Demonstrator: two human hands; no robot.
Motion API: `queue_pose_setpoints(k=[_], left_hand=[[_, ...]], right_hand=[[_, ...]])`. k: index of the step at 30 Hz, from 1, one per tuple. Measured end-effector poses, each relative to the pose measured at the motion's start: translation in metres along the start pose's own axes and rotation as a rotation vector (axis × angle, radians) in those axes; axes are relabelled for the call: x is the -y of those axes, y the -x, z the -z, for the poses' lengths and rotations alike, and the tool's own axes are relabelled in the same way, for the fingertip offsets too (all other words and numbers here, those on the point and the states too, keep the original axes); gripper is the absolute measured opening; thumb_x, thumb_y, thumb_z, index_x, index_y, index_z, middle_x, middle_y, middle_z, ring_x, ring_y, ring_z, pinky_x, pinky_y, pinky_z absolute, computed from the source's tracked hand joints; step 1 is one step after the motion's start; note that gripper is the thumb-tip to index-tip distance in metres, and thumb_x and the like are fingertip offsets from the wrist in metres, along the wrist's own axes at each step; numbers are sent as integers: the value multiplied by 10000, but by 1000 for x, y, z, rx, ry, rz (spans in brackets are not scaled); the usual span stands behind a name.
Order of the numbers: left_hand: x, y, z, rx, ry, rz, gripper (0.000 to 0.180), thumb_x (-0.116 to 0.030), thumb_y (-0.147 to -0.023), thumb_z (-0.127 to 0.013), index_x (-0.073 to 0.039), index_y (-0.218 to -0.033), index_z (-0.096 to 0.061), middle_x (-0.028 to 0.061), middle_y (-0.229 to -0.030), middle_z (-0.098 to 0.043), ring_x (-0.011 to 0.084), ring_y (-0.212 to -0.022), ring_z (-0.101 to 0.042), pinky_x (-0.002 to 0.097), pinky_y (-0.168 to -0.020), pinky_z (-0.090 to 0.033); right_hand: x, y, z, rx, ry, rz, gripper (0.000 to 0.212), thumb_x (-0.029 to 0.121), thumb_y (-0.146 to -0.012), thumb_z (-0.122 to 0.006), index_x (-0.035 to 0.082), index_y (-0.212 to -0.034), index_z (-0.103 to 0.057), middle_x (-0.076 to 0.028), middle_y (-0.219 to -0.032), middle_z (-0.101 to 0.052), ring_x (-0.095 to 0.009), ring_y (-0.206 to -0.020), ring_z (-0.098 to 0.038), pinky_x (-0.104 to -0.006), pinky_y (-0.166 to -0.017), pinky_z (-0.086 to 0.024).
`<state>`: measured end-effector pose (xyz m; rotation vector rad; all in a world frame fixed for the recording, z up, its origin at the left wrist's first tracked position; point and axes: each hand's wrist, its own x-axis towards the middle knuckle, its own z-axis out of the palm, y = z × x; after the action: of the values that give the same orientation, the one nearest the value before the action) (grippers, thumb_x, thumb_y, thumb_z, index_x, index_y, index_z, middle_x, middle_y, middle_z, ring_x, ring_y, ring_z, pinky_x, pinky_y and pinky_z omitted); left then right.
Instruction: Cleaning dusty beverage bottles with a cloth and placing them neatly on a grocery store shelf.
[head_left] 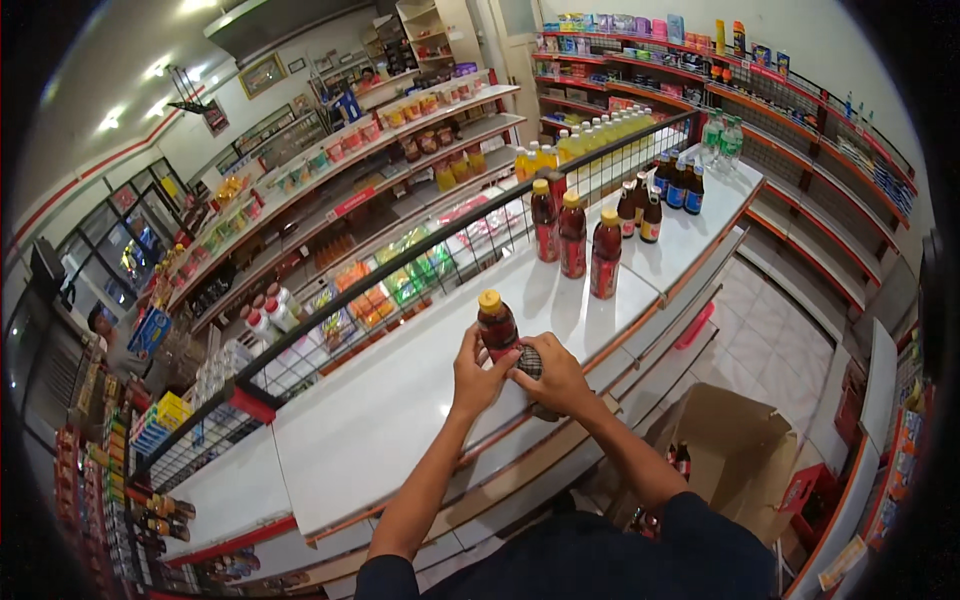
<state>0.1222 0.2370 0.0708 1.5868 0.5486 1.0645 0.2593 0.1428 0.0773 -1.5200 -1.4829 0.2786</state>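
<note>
Above the white shelf top (390, 420), my left hand (478, 375) is wrapped round a dark brown bottle (498, 325) with a yellow cap and a red label. The bottle leans slightly. My right hand (560, 378) is closed on a dark checked cloth (530, 360), pressed against the bottle's lower side. A dark end of what looks like the same cloth hangs below that hand. Several similar yellow-capped bottles (605, 255) stand upright farther along the shelf top, beyond my hands.
Small brown bottles (650, 218), blue-labelled bottles (685, 188) and green bottles (722, 140) stand at the far end. A black wire rail (400, 265) runs along the back. An open cardboard box (740, 450) with bottles sits at my right, and stocked shelves (800, 130) surround the aisle.
</note>
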Motion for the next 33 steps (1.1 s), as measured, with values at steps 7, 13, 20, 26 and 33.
queue_pose_setpoints(k=[7, 13, 20, 26, 33], left_hand=[[21, -55, -23, 30, -246, 63, 494, -188, -807, -771, -64, -1221, -531, 59, -1101, -660, 148, -1010, -625, 326, -864, -492], [39, -108, -35, -72, -280, 17, 414, -199, -800, -782, -12, -1100, -566, 131, -959, -700, 207, -876, -689, 333, -779, -537], [63, -149, -47, -53, -331, 4, 488, -218, -799, -779, -32, -1174, -528, 145, -1035, -683, 221, -926, -683, 352, -801, -540], [84, -178, -48, -118, -424, -86, 474, -223, -786, -785, -33, -1139, -534, 154, -988, -681, 276, -890, -682, 373, -775, -530], [92, -178, -46, -104, -523, -174, 500, -235, -794, -779, -23, -1179, -541, 139, -992, -679, 236, -879, -669, 346, -749, -519]], right_hand=[[-50, -36, 21, 38, 5, -5, 604, 294, -818, -703, 80, -1336, -479, -176, -1142, -569, -369, -1029, -591, -417, -865, -492], [-51, -60, 19, 91, -49, -107, 786, 320, -807, -726, -4, -1426, -367, -253, -1250, -551, -354, -1153, -566, -398, -974, -445], [-48, -51, 16, -79, -92, -110, 436, 283, -815, -720, 16, -1140, -606, -190, -1018, -666, -349, -945, -654, -392, -841, -509], [-53, -56, 7, -97, -129, -110, 338, 292, -819, -704, 53, -1052, -648, -157, -959, -676, -344, -864, -663, -404, -771, -524], [-51, -62, 1, -134, -118, -113, 307, 274, -814, -701, 52, -1020, -649, -154, -936, -680, -345, -846, -662, -404, -762, -524]])
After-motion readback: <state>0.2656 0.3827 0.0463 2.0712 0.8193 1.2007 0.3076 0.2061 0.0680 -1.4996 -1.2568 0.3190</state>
